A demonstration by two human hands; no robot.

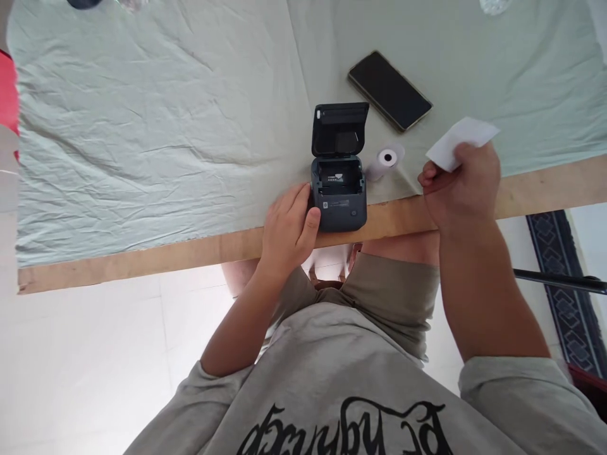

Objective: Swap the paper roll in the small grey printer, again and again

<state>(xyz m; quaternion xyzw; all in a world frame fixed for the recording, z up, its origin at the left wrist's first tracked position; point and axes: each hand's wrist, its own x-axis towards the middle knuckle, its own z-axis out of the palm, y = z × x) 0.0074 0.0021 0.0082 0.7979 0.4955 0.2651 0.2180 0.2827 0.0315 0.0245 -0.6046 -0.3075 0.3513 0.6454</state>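
Observation:
A small dark label printer (342, 212) sits at the table's front edge with its lid (339, 129) raised, so its paper bay shows no roll. My left hand (291, 224) rests against the printer's left side, fingers stretched out and thumb near its front corner. In my right hand (467, 180), to the right of the printer, a piece of white paper (462, 140) is pinched between thumb and fingers. Just right of the printer lies a white paper roll (382, 164) with a dark core, its loose end sticking out.
A black smartphone (391, 90) lies behind the paper roll. Pale green cloth (165, 126) covers the table, leaving a bare wooden strip (142, 258) along the front. Partly cut-off objects, one of them dark (84, 2), stand at the far edge.

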